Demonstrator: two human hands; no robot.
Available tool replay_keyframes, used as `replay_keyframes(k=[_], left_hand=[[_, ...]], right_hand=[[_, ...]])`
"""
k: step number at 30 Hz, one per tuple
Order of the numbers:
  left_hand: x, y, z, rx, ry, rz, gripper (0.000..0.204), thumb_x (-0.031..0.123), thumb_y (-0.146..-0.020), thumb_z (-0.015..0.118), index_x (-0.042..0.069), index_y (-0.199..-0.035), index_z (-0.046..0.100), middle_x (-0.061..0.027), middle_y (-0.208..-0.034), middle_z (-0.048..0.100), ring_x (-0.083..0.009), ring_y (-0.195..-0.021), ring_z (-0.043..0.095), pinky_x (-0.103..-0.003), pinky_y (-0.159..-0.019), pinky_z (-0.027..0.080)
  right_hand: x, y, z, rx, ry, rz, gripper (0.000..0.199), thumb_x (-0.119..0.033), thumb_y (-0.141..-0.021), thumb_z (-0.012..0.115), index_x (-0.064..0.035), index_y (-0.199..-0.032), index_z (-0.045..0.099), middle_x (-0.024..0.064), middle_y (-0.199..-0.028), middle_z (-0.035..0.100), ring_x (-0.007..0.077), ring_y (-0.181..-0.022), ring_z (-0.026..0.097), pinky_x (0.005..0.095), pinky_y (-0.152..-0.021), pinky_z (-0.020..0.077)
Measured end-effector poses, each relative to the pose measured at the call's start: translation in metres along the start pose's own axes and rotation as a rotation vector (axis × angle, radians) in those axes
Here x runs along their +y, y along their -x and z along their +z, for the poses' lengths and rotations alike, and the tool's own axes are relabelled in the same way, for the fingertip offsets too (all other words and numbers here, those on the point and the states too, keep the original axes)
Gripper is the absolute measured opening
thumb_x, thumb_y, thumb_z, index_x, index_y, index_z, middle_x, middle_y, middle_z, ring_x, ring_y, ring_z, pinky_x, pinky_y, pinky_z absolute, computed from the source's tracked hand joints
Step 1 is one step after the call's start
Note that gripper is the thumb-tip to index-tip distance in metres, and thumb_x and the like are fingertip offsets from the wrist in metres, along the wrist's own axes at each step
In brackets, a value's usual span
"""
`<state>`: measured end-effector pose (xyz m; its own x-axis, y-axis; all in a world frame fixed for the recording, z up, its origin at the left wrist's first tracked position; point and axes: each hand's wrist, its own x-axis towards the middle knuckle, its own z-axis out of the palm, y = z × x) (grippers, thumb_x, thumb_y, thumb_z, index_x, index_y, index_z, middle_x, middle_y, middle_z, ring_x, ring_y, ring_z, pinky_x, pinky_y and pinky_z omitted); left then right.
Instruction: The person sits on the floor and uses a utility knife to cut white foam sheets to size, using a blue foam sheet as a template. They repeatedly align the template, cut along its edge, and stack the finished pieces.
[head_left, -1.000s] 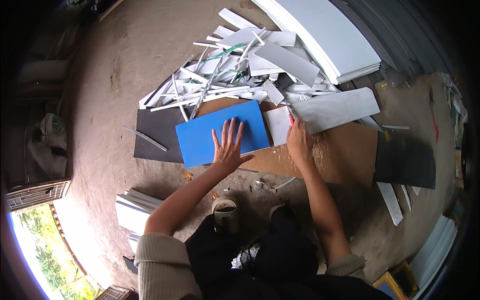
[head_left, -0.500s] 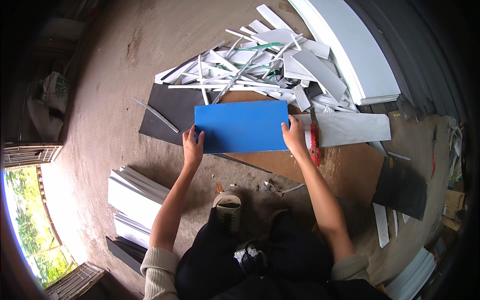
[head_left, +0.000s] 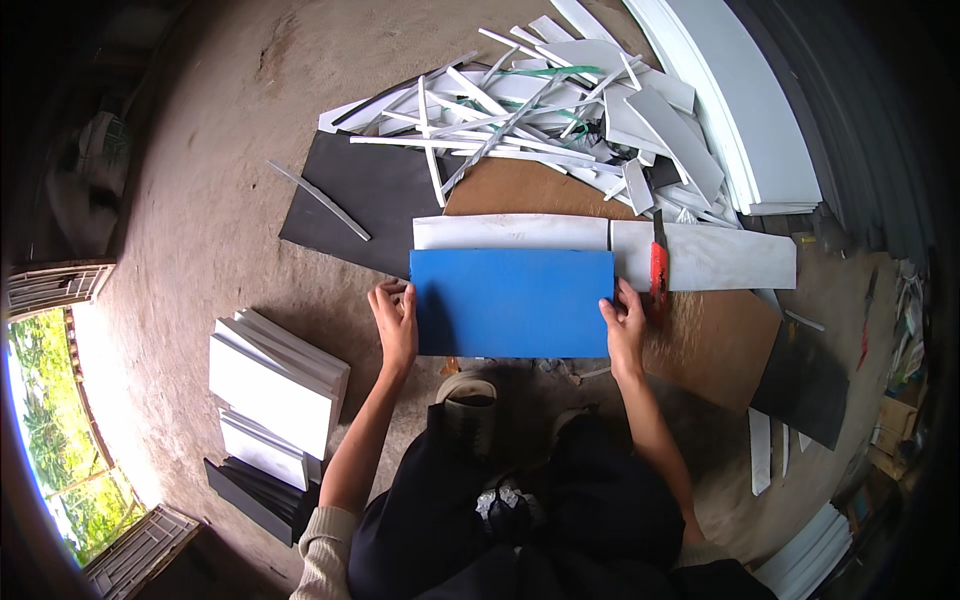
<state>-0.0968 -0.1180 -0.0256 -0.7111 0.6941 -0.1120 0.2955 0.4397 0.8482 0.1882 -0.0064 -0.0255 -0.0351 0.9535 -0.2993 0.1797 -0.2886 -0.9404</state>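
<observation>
A blue rectangular board (head_left: 512, 302) is held flat between both hands above the brown board (head_left: 700, 340) on the floor. My left hand (head_left: 396, 318) grips its left edge. My right hand (head_left: 625, 322) grips its right edge. Just beyond the blue board lies a long white strip (head_left: 510, 232) and a second white piece (head_left: 715, 257), end to end. A red utility knife (head_left: 658, 268) rests on the white piece, close to my right hand.
A heap of white offcut strips (head_left: 540, 110) lies beyond, beside a black sheet (head_left: 370, 190). Stacked white panels (head_left: 272, 385) sit at my left, larger white sheets (head_left: 740, 110) at the far right. Another dark sheet (head_left: 805, 385) lies right. My feet (head_left: 470, 390) are below the board.
The blue board moved from lying angled under my left palm to being held level by both hands at its ends. White strips beneath it are now uncovered.
</observation>
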Motion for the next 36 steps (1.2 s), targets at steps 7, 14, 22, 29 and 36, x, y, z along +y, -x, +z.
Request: replay_keyframes(k=[7, 14, 22, 29, 36], left_hand=[[0.045, -0.099, 0.013, -0.289, -0.342, 0.694, 0.036, 0.019, -0.075, 0.062, 0.005, -0.106, 0.052, -0.0108, -0.101, 0.053, -0.0287, -0.099, 0.046, -0.039, -0.085, 0.038], [0.056, -0.107, 0.026, -0.627, -0.512, 0.683, 0.035, 0.022, -0.069, 0.068, 0.007, -0.097, 0.054, -0.0092, -0.095, 0.057, -0.0275, -0.091, 0.054, -0.037, -0.077, 0.043], [0.109, -0.05, -0.01, -0.551, -0.379, 0.783, 0.017, 0.01, -0.07, 0.062, 0.007, -0.085, 0.054, -0.0095, -0.08, 0.062, -0.0303, -0.075, 0.059, -0.037, -0.065, 0.047], [0.073, -0.081, 0.01, -0.485, -0.395, 0.782, 0.025, 0.014, -0.071, 0.065, 0.007, -0.094, 0.055, -0.0096, -0.087, 0.06, -0.0285, -0.083, 0.055, -0.036, -0.078, 0.042], [0.025, -0.052, -0.015, -0.261, 0.377, -0.005, 0.037, 0.025, -0.088, 0.05, 0.002, -0.116, 0.047, -0.0125, -0.104, 0.052, -0.0204, -0.098, 0.052, -0.033, -0.081, 0.043]], right_hand=[[-0.019, -0.012, -0.023, -0.108, -0.166, 0.052, 0.038, 0.001, -0.082, 0.049, 0.0031, -0.12, 0.044, 0.0089, -0.115, 0.051, 0.0133, -0.102, 0.05, 0.0259, -0.088, 0.0379], [-0.021, 0.011, -0.058, -0.084, -0.216, 0.042, 0.038, 0.002, -0.081, 0.051, 0.0026, -0.118, 0.046, 0.0081, -0.114, 0.052, 0.0138, -0.103, 0.049, 0.0263, -0.092, 0.0346], [-0.035, 0.023, -0.101, -0.109, -0.303, 0.003, 0.038, 0.002, -0.081, 0.05, 0.0049, -0.119, 0.044, 0.0097, -0.114, 0.052, 0.0152, -0.105, 0.048, 0.0273, -0.093, 0.0332], [-0.025, 0.02, -0.08, -0.14, -0.381, 0.072, 0.036, 0.0, -0.084, 0.047, 0.0046, -0.12, 0.043, 0.0087, -0.115, 0.051, 0.0148, -0.106, 0.047, 0.0271, -0.093, 0.0342], [-0.018, 0.013, -0.042, -0.083, -0.334, 0.167, 0.038, 0.002, -0.082, 0.05, 0.0037, -0.119, 0.045, 0.0084, -0.115, 0.052, 0.0145, -0.105, 0.048, 0.0268, -0.093, 0.0331]])
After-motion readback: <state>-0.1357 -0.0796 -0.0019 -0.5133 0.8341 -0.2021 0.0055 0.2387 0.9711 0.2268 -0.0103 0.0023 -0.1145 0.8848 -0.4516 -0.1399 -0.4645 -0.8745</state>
